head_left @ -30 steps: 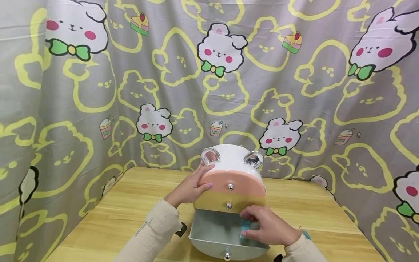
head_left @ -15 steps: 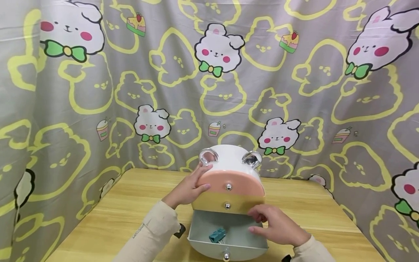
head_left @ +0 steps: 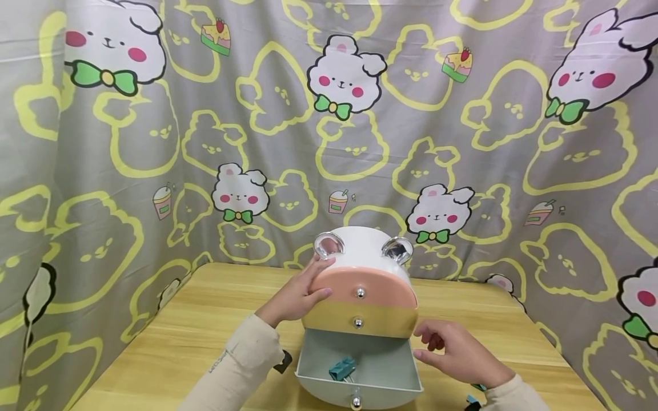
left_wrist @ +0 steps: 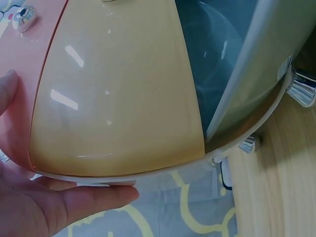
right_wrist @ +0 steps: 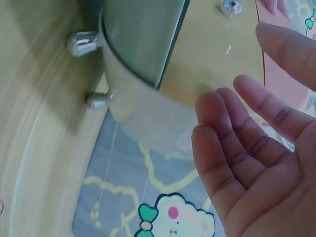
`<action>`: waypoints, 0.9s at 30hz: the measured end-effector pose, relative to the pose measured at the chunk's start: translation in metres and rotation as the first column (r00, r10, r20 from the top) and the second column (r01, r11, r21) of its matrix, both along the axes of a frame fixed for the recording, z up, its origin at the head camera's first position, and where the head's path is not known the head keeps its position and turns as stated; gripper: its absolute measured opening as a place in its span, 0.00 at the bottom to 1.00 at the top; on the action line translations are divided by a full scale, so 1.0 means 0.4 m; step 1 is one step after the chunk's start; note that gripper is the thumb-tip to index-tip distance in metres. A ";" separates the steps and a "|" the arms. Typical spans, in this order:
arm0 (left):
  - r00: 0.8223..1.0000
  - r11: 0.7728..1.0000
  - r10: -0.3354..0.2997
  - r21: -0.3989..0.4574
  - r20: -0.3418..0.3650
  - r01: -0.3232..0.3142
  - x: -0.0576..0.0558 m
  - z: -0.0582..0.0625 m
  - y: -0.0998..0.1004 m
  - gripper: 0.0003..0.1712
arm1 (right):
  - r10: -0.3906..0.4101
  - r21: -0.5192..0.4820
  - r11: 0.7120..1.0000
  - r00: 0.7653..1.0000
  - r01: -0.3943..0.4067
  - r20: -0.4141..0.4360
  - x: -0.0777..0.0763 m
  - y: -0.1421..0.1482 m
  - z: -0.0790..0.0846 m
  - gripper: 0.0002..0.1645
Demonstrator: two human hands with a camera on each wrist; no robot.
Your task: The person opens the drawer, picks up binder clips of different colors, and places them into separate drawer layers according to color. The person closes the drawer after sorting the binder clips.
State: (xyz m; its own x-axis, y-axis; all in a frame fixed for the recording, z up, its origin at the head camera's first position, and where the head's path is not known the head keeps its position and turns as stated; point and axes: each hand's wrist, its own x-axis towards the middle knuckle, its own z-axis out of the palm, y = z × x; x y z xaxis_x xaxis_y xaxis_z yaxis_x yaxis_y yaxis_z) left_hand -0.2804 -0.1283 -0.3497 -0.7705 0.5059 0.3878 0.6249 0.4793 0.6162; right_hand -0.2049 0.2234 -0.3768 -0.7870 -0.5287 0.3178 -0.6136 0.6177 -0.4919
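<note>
A small drawer cabinet (head_left: 367,248) with a white body and silver ears stands on the table, its pink and yellow drawers closed. The grey-green bottom drawer (head_left: 396,377) is pulled out. Inside it, toward the left front, lies a teal binder clip (head_left: 341,369). My left hand (head_left: 295,291) holds the cabinet's upper left side, thumb on the pink front (left_wrist: 29,94) and fingers along the side wall. Just right of the cabinet hovers my right hand (head_left: 460,351), fingers loosely bent, nothing in it; the right wrist view shows its bare palm (right_wrist: 276,182).
Small teal pieces (head_left: 472,399), mostly hidden, lie by the right sleeve. The wooden table (head_left: 205,319) spreads around the cabinet, which stands on silver feet (right_wrist: 98,100). A patterned curtain (head_left: 288,142) hangs behind and at both sides.
My right hand has let go of the teal binder clip, which now lies in the bottom drawer, and has moved right, out of the drawer. The left hand stays on the cabinet.
</note>
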 end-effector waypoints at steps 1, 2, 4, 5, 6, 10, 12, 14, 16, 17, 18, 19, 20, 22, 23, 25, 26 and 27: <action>1.000 1.000 -0.001 0.001 0.001 0.001 0.000 -0.001 0.001 0.36 | -0.011 0.005 1.000 1.000 0.011 0.001 0.000 0.006 -0.001 0.12; 1.000 1.000 -0.002 0.003 0.000 0.002 -0.001 -0.002 0.001 0.36 | -0.022 0.010 1.000 1.000 0.022 0.004 0.000 0.013 -0.002 0.12; 1.000 1.000 -0.001 0.000 0.000 0.001 -0.001 -0.004 0.002 0.36 | -0.039 0.011 0.999 0.999 0.039 0.014 -0.001 0.026 -0.007 0.13; 1.000 1.000 0.002 -0.003 0.000 -0.002 0.000 -0.004 0.002 0.36 | -0.049 0.012 0.999 0.999 0.049 0.021 -0.002 0.033 -0.010 0.13; 1.000 1.000 0.004 -0.004 0.002 -0.004 0.000 -0.005 0.002 0.36 | -0.061 0.013 0.998 0.998 0.061 0.029 -0.004 0.039 -0.014 0.14; 1.000 1.000 0.017 -0.003 0.006 -0.017 0.002 -0.003 0.002 0.36 | -0.116 0.021 0.993 0.992 0.115 0.049 -0.012 0.065 -0.032 0.17; 1.000 1.000 0.019 0.001 0.006 -0.019 0.002 -0.002 0.002 0.37 | -0.145 0.033 0.989 0.988 0.143 0.055 -0.015 0.079 -0.041 0.19; 1.000 1.000 0.018 0.004 0.006 -0.018 0.003 0.000 0.001 0.37 | -0.163 0.044 0.986 0.985 0.161 0.059 -0.020 0.092 -0.052 0.19; 1.000 1.000 0.016 0.004 0.007 -0.016 0.004 0.001 0.001 0.37 | -0.184 0.061 0.982 0.981 0.180 0.060 -0.025 0.107 -0.063 0.19; 1.000 1.000 0.017 0.003 0.010 -0.017 0.004 0.002 0.001 0.37 | -0.195 0.072 0.979 0.979 0.190 0.059 -0.027 0.115 -0.070 0.20; 1.000 1.000 0.017 0.004 0.012 -0.017 0.004 0.002 0.002 0.36 | -0.205 0.085 0.976 0.977 0.200 0.057 -0.029 0.123 -0.076 0.20; 1.000 1.000 0.016 0.005 0.015 -0.016 0.005 0.003 0.002 0.36 | -0.213 0.095 0.974 0.975 0.207 0.058 -0.032 0.131 -0.082 0.21; 1.000 1.000 0.017 0.005 0.016 -0.018 0.005 0.003 0.002 0.36 | -0.224 0.108 0.970 0.973 0.216 0.059 -0.034 0.139 -0.089 0.22; 1.000 1.000 0.020 0.005 0.019 -0.020 0.006 0.003 0.002 0.36 | -0.246 0.122 0.964 0.967 0.237 0.064 -0.035 0.155 -0.101 0.23; 1.000 1.000 0.021 0.004 0.019 -0.021 0.006 0.003 0.003 0.36 | -0.258 0.127 0.961 0.963 0.247 0.073 -0.036 0.163 -0.106 0.24; 1.000 1.000 0.020 0.004 0.018 -0.020 0.006 0.003 0.003 0.36 | -0.283 0.131 0.954 0.953 0.269 0.104 -0.038 0.178 -0.116 0.26; 1.000 1.000 0.020 0.003 0.016 -0.020 0.006 0.003 0.003 0.36 | -0.295 0.136 0.951 0.948 0.278 0.122 -0.038 0.185 -0.120 0.27; 1.000 1.000 0.019 0.002 0.013 -0.019 0.006 0.003 0.003 0.36 | -0.304 0.142 0.948 0.943 0.285 0.139 -0.039 0.192 -0.124 0.28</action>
State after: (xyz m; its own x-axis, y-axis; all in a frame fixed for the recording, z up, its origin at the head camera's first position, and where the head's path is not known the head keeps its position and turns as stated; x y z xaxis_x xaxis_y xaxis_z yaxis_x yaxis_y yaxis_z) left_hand -0.2779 -0.1272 -0.3485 -0.7849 0.4906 0.3785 0.6076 0.4896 0.6254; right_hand -0.2204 0.3002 -0.4265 -0.9479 -0.2921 0.1273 -0.3166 0.8183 -0.4798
